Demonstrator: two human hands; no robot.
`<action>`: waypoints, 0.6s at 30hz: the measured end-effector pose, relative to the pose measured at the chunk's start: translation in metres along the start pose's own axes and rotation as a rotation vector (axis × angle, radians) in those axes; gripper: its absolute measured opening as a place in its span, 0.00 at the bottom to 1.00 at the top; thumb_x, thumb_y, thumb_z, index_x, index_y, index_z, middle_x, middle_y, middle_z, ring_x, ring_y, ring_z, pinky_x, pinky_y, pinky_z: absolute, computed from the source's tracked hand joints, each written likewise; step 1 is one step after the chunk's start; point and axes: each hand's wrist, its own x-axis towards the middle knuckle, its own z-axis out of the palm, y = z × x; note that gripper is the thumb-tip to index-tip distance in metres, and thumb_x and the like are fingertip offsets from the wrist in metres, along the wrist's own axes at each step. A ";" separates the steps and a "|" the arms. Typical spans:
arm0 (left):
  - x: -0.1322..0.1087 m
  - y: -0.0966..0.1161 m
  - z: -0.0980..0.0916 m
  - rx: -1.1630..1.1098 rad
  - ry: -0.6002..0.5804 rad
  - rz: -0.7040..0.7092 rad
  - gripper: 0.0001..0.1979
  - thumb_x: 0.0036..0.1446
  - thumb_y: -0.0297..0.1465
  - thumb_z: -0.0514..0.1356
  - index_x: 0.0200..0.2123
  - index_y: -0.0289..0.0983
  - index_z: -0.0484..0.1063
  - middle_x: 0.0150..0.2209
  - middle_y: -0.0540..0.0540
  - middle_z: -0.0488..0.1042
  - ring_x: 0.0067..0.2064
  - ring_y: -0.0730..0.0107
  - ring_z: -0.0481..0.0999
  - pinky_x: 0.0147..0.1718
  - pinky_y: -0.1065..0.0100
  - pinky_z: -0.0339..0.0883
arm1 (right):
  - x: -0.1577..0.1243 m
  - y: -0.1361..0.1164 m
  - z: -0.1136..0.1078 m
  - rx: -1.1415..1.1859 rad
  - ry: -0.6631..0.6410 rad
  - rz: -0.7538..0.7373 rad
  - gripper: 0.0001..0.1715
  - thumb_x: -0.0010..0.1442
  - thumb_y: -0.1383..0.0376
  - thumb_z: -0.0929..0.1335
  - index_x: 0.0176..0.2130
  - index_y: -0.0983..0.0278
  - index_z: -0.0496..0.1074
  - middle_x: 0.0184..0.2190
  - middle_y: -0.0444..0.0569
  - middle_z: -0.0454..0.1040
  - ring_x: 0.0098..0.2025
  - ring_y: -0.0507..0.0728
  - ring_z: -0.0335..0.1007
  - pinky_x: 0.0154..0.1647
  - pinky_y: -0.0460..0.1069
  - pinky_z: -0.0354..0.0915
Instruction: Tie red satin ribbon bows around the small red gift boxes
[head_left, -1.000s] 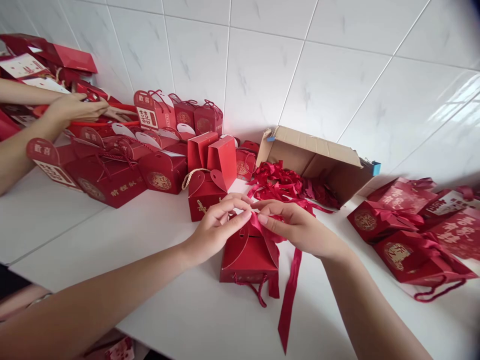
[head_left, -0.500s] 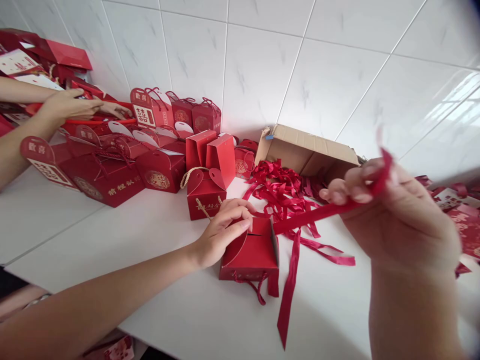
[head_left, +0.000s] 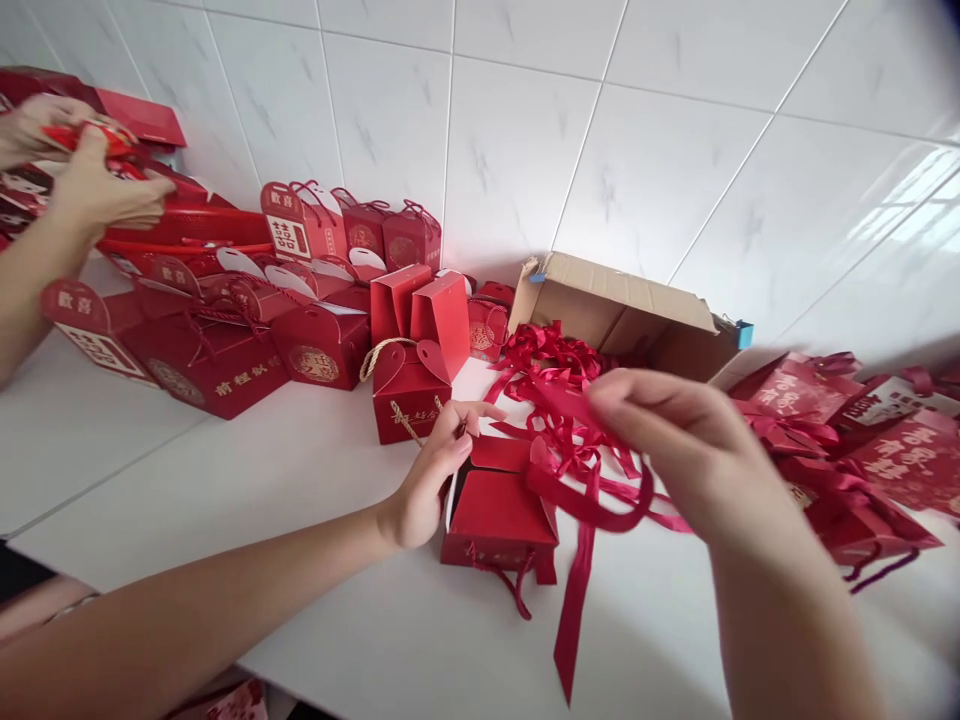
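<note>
In front of me a small red gift box (head_left: 499,515) stands on the white table, its cord handle hanging at the front. My left hand (head_left: 427,475) is at the box's left edge, thumb and fingers closed around its side flap, which is mostly hidden behind them. My right hand (head_left: 686,440) pinches a dark red ribbon (head_left: 592,510), which loops down from the fingers to the box's right side. Another ribbon end (head_left: 576,620) lies across the table beside the box. Just behind, a box with a twisted beige cord (head_left: 411,400) stands upright.
A pile of loose ribbons (head_left: 551,350) spills from an open cardboard box (head_left: 630,290) by the tiled wall. Finished-looking red boxes (head_left: 225,350) crowd the left; ribbon-tied ones (head_left: 885,450) are at right. Another person's hands (head_left: 105,190) hold red packets above a red basket (head_left: 217,228).
My right hand has lowered and moved left toward the box, so the taut ribbon now hangs in a loop. My left hand has lifted the left flap. The other person's hands rose from the basket.
</note>
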 end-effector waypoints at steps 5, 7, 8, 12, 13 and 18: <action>-0.002 -0.005 0.003 -0.103 0.034 0.022 0.10 0.59 0.38 0.47 0.41 0.41 0.55 0.56 0.44 0.60 0.53 0.60 0.64 0.50 0.57 0.57 | 0.009 0.020 0.031 -0.345 -0.235 0.023 0.12 0.59 0.61 0.65 0.26 0.62 0.71 0.49 0.49 0.67 0.52 0.61 0.63 0.49 0.54 0.60; -0.002 -0.006 0.004 -0.094 0.049 0.038 0.10 0.59 0.39 0.47 0.42 0.41 0.55 0.56 0.44 0.61 0.54 0.60 0.63 0.52 0.56 0.56 | 0.011 0.026 0.037 -0.347 -0.273 0.031 0.13 0.59 0.61 0.64 0.26 0.62 0.71 0.50 0.49 0.67 0.54 0.61 0.62 0.49 0.54 0.60; -0.002 -0.006 0.004 -0.092 0.055 0.045 0.10 0.59 0.38 0.47 0.41 0.41 0.55 0.55 0.44 0.61 0.54 0.60 0.62 0.53 0.56 0.55 | 0.012 0.028 0.038 -0.336 -0.273 0.028 0.12 0.59 0.61 0.64 0.27 0.62 0.72 0.50 0.49 0.67 0.54 0.60 0.62 0.50 0.54 0.60; -0.001 -0.008 0.004 -0.149 0.058 0.047 0.08 0.60 0.39 0.46 0.39 0.43 0.53 0.55 0.47 0.61 0.51 0.64 0.65 0.50 0.58 0.59 | 0.013 0.031 0.039 -0.280 -0.253 0.006 0.11 0.61 0.60 0.64 0.31 0.61 0.73 0.51 0.48 0.66 0.57 0.59 0.59 0.52 0.54 0.59; -0.001 -0.009 0.004 -0.154 0.057 0.037 0.08 0.60 0.39 0.46 0.39 0.43 0.52 0.55 0.47 0.61 0.50 0.65 0.66 0.49 0.58 0.60 | 0.013 0.030 0.039 -0.268 -0.264 0.006 0.11 0.61 0.60 0.64 0.31 0.61 0.73 0.52 0.48 0.65 0.58 0.59 0.58 0.52 0.53 0.59; 0.000 -0.012 0.002 -0.134 0.069 -0.008 0.09 0.60 0.41 0.47 0.38 0.43 0.51 0.55 0.46 0.60 0.47 0.65 0.67 0.46 0.60 0.63 | 0.013 0.028 0.036 -0.231 -0.345 -0.007 0.11 0.61 0.62 0.64 0.29 0.62 0.71 0.49 0.48 0.68 0.59 0.59 0.57 0.54 0.53 0.59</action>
